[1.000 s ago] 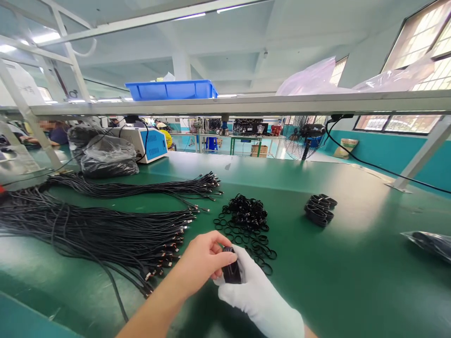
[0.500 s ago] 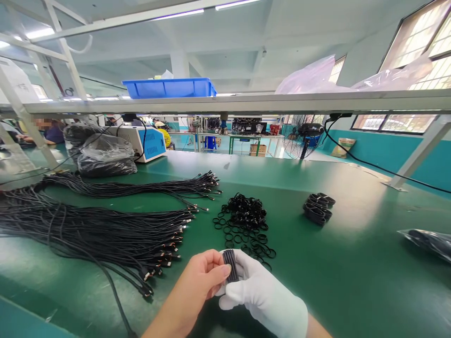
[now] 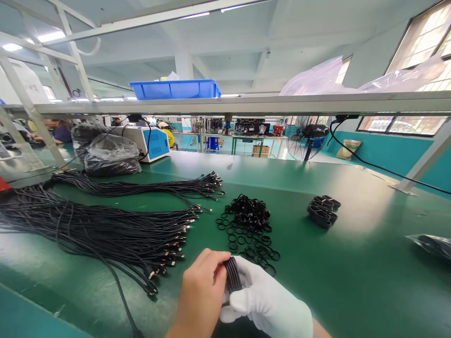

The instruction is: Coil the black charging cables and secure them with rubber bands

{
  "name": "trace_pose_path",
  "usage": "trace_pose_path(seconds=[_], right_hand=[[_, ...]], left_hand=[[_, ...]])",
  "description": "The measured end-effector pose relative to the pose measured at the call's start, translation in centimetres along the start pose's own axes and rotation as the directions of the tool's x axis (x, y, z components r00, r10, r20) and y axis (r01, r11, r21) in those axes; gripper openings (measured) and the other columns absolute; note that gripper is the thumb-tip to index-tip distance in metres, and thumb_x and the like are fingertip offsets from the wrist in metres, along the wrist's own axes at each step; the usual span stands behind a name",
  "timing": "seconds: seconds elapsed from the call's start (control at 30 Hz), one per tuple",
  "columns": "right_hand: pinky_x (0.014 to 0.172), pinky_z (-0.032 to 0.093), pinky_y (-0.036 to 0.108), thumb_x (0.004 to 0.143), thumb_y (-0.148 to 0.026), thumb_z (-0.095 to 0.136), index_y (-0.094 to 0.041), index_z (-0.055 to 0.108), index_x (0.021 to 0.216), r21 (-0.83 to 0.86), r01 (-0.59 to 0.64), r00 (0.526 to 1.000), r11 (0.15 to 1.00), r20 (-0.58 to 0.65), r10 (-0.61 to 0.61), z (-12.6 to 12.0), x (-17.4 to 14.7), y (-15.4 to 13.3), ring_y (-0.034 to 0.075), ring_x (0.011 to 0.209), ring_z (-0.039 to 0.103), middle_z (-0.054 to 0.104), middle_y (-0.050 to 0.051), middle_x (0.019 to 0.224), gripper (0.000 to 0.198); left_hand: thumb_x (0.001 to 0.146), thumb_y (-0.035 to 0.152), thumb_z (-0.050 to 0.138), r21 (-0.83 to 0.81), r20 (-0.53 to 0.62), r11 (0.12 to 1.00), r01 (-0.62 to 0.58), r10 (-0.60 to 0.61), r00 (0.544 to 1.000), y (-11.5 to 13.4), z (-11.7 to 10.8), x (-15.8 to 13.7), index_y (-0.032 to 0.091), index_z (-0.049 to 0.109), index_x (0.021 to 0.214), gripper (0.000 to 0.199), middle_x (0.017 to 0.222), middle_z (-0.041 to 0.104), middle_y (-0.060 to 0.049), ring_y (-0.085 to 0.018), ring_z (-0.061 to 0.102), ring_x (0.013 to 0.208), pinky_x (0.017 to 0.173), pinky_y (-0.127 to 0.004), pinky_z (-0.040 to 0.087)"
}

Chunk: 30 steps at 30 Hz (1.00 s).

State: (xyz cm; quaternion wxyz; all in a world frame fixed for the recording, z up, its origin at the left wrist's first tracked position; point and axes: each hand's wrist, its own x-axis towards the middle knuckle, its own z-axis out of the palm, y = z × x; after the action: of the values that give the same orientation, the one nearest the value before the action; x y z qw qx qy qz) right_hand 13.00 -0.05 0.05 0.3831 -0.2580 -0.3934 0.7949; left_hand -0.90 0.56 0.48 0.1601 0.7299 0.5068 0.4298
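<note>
Head view: low in the frame, just right of centre, the two hands meet at a small black coil (image 3: 233, 276) of several parallel strands, held above the bench (image 3: 352, 277). The right hand (image 3: 260, 293), in a white glove, is wrapped around the coil from the right, with its thumb across the lower front. The bare left hand (image 3: 206, 281) touches the coil's upper left side, its index fingertip at the top edge; its thumb is hidden, so I can't make out whether it pinches the coil or only steadies it.

Just beyond the hands, near the middle of the frame, lies a heap of black rings (image 3: 249, 212), with loose rings scattered toward the glove. A broad spread of black cables (image 3: 123, 230) fills the lower left, their connector ends pointing right; a narrower cable bundle (image 3: 151, 188) lies behind it. Right of centre sits a small cluster of black loops (image 3: 323, 211), well apart from the hands, and a clear bag (image 3: 433, 246) with dark contents is cut by the right edge.

At middle left, a plastic bag (image 3: 112, 157) stands next to a white and blue machine (image 3: 157, 143). Across the upper part runs a shelf (image 3: 246, 107) carrying a blue bin (image 3: 176, 90) left of centre and pale plastic sheeting (image 3: 317, 79) at right. Below the shelf, right of centre, is a fan (image 3: 312, 131).
</note>
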Motion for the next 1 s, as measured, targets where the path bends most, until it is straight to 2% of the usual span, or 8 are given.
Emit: trace_pose_path(seconds=[0.27,0.43,0.53,0.6,0.67,0.8,0.9,1.0], right_hand=[[0.068,0.045,0.026,0.059,-0.010,0.073,-0.016,0.057,0.107,0.047,0.054,0.997,0.997,0.054,-0.057,-0.4,0.1,0.2,0.018,0.086,0.062,0.060,0.006,0.097,0.051],[0.074,0.049,0.030,0.072,-0.034,0.060,-0.010,0.055,0.111,0.308,-0.067,0.973,0.949,0.229,-0.006,-1.0,-0.4,-0.4,0.018,0.085,0.063,0.063,0.011,0.098,0.046],[0.074,0.050,0.031,0.073,-0.044,0.052,-0.003,0.055,0.113,0.367,-0.175,0.942,0.914,0.333,0.047,-1.1,-0.5,-0.5,0.021,0.088,0.063,0.061,0.015,0.106,0.058],[0.073,0.051,0.030,0.073,-0.047,0.050,0.002,0.056,0.109,0.366,-0.219,0.929,0.904,0.360,0.080,-1.2,-0.3,-0.1,0.021,0.087,0.063,0.062,0.017,0.103,0.061],[0.067,0.053,0.029,0.075,-0.041,0.052,0.001,0.057,0.106,0.359,-0.171,0.951,0.918,0.302,0.059,-1.4,0.0,0.4,0.020,0.081,0.065,0.062,0.015,0.098,0.052],[0.048,0.049,0.021,0.074,-0.022,0.059,-0.009,0.055,0.096,0.294,0.006,0.992,0.956,0.117,-0.042,-1.7,0.6,1.3,0.013,0.060,0.063,0.063,0.010,0.088,0.026],[0.044,0.046,0.020,0.072,-0.030,0.061,-0.011,0.053,0.094,0.232,0.006,0.996,0.973,0.081,-0.026,-1.6,0.5,0.9,0.011,0.055,0.060,0.061,0.009,0.086,0.030],[0.046,0.045,0.023,0.065,-0.026,0.062,-0.015,0.051,0.102,-0.073,-0.015,0.995,0.997,-0.102,0.007,-0.6,0.3,0.1,0.012,0.056,0.059,0.059,0.005,0.085,0.040]], left_hand=[[0.073,0.010,0.044,-0.122,0.005,0.985,0.120,-0.120,0.993,0.1,0.2,0.9,0.022,0.069,0.079,0.028,0.071,0.061,0.001,-0.014,0.058,0.063,0.057,-0.023,0.044],[0.077,0.023,0.055,-0.249,0.339,0.913,0.325,-0.232,0.912,0.1,-2.2,3.0,0.024,0.067,0.098,0.024,0.093,0.066,-0.001,-0.018,0.057,0.084,0.075,-0.028,0.043],[0.078,0.027,0.057,-0.494,0.585,0.755,0.431,-0.078,0.807,-1.0,-3.2,3.6,0.025,0.061,0.113,0.035,0.114,0.061,-0.003,-0.020,0.054,0.099,0.084,-0.030,0.041],[0.073,0.028,0.064,-0.594,0.642,0.653,0.470,0.033,0.766,-1.9,-2.9,3.6,0.022,0.061,0.111,0.039,0.107,0.063,-0.004,-0.021,0.055,0.094,0.080,-0.029,0.042],[0.069,0.029,0.070,-0.642,0.612,0.612,0.461,0.048,0.789,-2.7,-2.3,3.5,0.019,0.063,0.104,0.037,0.096,0.063,-0.004,-0.020,0.055,0.090,0.078,-0.027,0.041],[0.067,0.029,0.073,-0.637,0.562,0.639,0.430,0.005,0.827,-3.4,-1.6,3.4,0.018,0.064,0.099,0.035,0.091,0.061,-0.002,-0.018,0.053,0.089,0.078,-0.025,0.040],[0.066,0.030,0.073,-0.633,0.555,0.645,0.427,-0.006,0.832,-3.5,-1.6,3.3,0.019,0.064,0.098,0.035,0.089,0.061,-0.001,-0.019,0.054,0.089,0.079,-0.026,0.040],[0.065,0.028,0.071,-0.591,0.525,0.699,0.404,-0.047,0.850,-3.3,-1.3,3.3,0.019,0.064,0.095,0.032,0.090,0.062,-0.002,-0.021,0.055,0.092,0.083,-0.029,0.041]])
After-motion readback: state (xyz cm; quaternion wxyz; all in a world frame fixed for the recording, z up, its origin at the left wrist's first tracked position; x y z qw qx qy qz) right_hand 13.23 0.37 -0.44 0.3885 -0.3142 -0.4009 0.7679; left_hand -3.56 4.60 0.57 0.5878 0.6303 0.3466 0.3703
